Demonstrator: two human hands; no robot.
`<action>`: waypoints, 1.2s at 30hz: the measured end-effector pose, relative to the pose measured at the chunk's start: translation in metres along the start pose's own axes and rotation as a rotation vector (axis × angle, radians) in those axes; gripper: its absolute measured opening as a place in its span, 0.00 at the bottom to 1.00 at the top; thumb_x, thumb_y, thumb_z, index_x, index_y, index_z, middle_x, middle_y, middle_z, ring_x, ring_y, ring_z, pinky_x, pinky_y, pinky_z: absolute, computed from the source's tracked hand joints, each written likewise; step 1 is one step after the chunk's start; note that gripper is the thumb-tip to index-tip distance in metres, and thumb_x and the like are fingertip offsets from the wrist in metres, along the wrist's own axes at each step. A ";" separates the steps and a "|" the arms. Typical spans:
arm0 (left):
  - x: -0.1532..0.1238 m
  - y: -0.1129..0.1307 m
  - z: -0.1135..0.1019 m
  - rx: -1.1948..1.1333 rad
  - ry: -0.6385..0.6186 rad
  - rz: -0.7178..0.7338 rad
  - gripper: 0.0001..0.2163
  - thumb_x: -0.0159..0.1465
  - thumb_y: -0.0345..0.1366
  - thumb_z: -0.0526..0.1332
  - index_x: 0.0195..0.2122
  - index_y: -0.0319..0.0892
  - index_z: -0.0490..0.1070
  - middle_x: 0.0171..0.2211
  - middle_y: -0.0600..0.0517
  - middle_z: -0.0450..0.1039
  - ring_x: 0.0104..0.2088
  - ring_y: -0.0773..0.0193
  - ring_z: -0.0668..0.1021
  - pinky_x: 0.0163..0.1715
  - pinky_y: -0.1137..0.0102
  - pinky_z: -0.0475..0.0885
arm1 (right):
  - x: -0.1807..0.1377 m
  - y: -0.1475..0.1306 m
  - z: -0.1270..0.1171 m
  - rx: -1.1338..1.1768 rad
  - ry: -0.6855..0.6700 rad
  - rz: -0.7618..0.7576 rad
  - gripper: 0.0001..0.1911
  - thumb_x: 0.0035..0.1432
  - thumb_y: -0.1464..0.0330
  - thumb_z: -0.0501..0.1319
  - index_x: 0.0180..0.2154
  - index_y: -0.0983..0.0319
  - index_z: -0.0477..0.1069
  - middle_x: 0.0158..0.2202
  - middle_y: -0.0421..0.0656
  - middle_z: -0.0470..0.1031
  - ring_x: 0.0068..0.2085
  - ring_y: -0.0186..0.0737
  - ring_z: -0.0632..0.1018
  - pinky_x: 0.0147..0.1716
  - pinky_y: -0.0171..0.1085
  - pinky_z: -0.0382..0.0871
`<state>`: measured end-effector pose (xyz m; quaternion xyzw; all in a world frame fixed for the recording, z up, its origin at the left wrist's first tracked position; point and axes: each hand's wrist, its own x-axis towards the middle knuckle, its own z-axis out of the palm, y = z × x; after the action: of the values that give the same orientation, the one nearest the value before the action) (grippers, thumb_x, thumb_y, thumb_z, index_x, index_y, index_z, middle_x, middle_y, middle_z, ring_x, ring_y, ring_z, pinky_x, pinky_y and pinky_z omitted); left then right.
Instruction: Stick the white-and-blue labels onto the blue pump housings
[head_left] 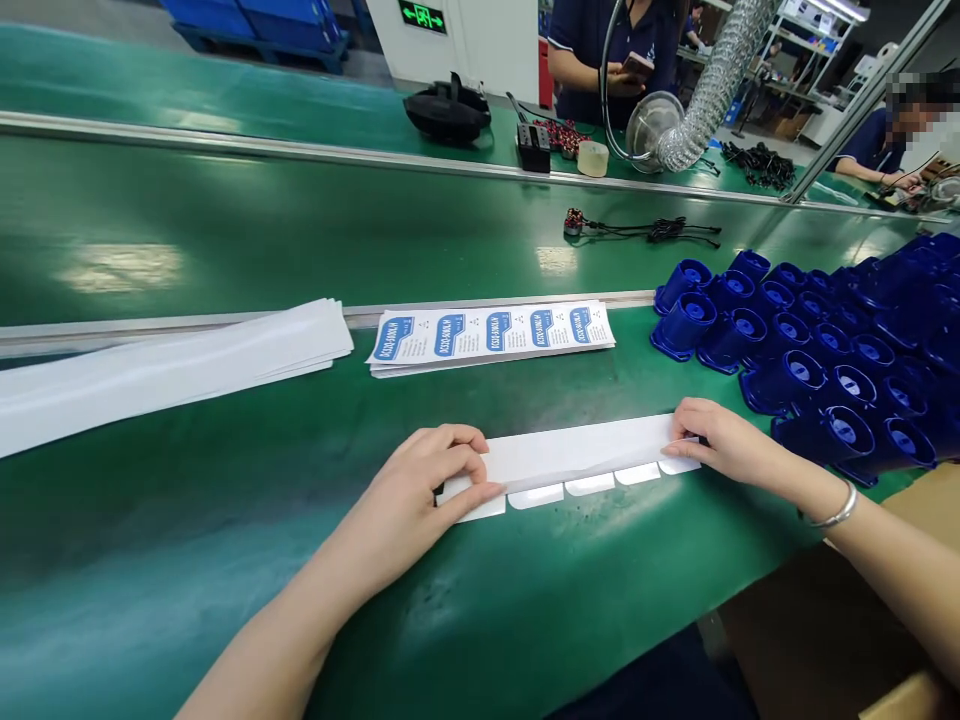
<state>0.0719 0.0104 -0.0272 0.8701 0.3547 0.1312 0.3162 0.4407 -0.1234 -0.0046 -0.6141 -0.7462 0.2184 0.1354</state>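
A white strip of label paper [577, 448] lies between my two hands, just above the green table top. Along its near edge, several pale label tabs with rounded corners stick out. My left hand [427, 475] pinches the left end between thumb and fingers. At the other end, my right hand [705, 437] is closed on the strip, its thumb at the lower edge. Beyond the strip lies a stack of blue-and-white printed label sheets [491, 337]. To the left rests a pile of long white paper strips [172, 365].
Several dark blue plastic housings [795, 370] crowd the right side. A small copper-wound part with black leads [645, 230] lies on the conveyor belt [300, 220]. Behind it are a tape roll [592, 158] and a flexible duct [720, 80]. Another person [615, 60] stands across, holding a phone.
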 end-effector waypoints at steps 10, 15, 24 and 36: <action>0.008 -0.004 -0.001 -0.006 -0.029 -0.096 0.20 0.63 0.55 0.58 0.22 0.46 0.68 0.46 0.47 0.76 0.48 0.48 0.74 0.44 0.59 0.69 | 0.006 -0.006 0.000 -0.116 -0.012 0.085 0.13 0.67 0.68 0.64 0.30 0.61 0.65 0.29 0.39 0.68 0.33 0.40 0.68 0.33 0.36 0.58; 0.009 0.001 -0.003 0.001 -0.021 -0.103 0.19 0.64 0.53 0.58 0.23 0.46 0.67 0.45 0.47 0.76 0.46 0.50 0.76 0.43 0.59 0.70 | 0.007 -0.005 0.005 -0.124 0.014 0.137 0.12 0.67 0.68 0.62 0.30 0.61 0.65 0.29 0.40 0.70 0.34 0.41 0.69 0.34 0.37 0.57; -0.011 0.010 -0.020 -0.225 -0.147 -0.032 0.39 0.54 0.51 0.72 0.65 0.57 0.60 0.63 0.50 0.66 0.62 0.49 0.69 0.60 0.56 0.66 | -0.002 0.014 -0.018 0.566 -0.137 0.331 0.22 0.62 0.49 0.63 0.30 0.61 0.68 0.26 0.35 0.62 0.28 0.34 0.62 0.28 0.35 0.52; -0.007 0.027 0.005 -0.750 0.202 -0.093 0.38 0.65 0.41 0.63 0.72 0.56 0.43 0.53 0.50 0.71 0.49 0.56 0.80 0.50 0.60 0.78 | 0.012 0.004 -0.039 0.250 0.358 0.217 0.26 0.63 0.43 0.57 0.46 0.57 0.74 0.48 0.51 0.76 0.51 0.54 0.76 0.50 0.50 0.71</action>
<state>0.0836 -0.0114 -0.0139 0.6600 0.3505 0.3221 0.5812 0.4597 -0.1050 0.0261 -0.6981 -0.6073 0.2099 0.3159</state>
